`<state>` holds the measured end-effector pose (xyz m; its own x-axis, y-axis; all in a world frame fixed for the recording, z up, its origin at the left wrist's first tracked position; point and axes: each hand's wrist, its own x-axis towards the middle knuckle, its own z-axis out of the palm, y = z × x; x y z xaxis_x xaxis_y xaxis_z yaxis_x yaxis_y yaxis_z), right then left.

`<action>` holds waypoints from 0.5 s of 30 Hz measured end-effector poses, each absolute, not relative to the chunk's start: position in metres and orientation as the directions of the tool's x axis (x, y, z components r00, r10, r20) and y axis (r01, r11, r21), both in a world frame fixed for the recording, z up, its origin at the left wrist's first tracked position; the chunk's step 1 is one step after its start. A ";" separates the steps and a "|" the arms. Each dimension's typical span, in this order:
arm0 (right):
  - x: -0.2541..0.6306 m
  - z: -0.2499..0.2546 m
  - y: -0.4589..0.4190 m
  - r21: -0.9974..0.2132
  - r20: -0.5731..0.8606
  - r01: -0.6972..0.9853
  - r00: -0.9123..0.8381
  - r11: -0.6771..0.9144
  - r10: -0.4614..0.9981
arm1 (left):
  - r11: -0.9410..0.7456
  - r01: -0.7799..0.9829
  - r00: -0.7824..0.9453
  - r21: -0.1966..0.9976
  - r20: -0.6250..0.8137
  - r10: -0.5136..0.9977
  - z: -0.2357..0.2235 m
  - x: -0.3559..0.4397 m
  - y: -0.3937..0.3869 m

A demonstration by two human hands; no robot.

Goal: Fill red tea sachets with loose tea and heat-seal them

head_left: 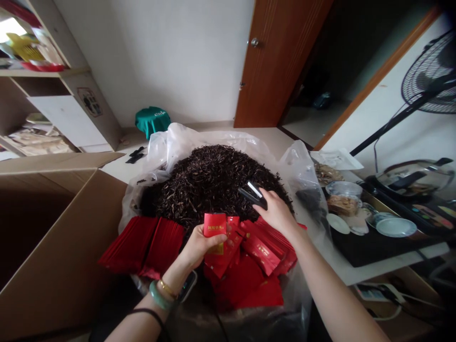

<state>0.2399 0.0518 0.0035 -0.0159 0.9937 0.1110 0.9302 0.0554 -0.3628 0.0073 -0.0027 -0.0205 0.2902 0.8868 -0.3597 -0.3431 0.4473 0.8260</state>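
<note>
My left hand (200,244) is closed around a small red packet (215,223) with gold lettering, held upright by its lower part. My right hand (276,209) grips a black stapler-like tool (252,194) with a white strip on top, over the dark loose tea leaves (213,175). The tool is apart from the packet. Below the hands lies a loose heap of red packets (245,282), some with printed gold marks. Two tight rows of red packets (142,244) stand on the left, beside my left forearm.
A clear plastic sheet (297,159) surrounds the leaves. At left stands an open cardboard box (64,251). To the right, a side table carries a white saucer (396,225), a clear tub (344,197) and a lidded pan (415,173). Behind are a fan (431,71) and a wooden door (274,61).
</note>
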 end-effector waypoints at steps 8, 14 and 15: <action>0.221 0.037 0.023 -0.834 -0.037 0.517 -0.401 0.194 0.915 | 0.412 -0.264 0.385 0.872 -0.296 0.874 -0.022 0.008 -0.006; 0.203 0.033 0.013 -0.787 -0.044 0.565 -0.454 0.249 0.890 | 0.429 -0.215 0.416 0.877 -0.315 0.853 -0.023 0.009 -0.009; 0.202 0.032 0.012 -0.773 -0.038 0.581 -0.442 0.254 0.896 | 0.433 -0.209 0.417 0.877 -0.320 0.851 -0.023 0.009 -0.009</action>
<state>0.2021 0.0121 0.0320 -0.4418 0.8963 -0.0376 0.5810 0.2539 -0.7733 0.0091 -0.0092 -0.0234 0.4167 0.8508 -0.3202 -0.2095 0.4326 0.8769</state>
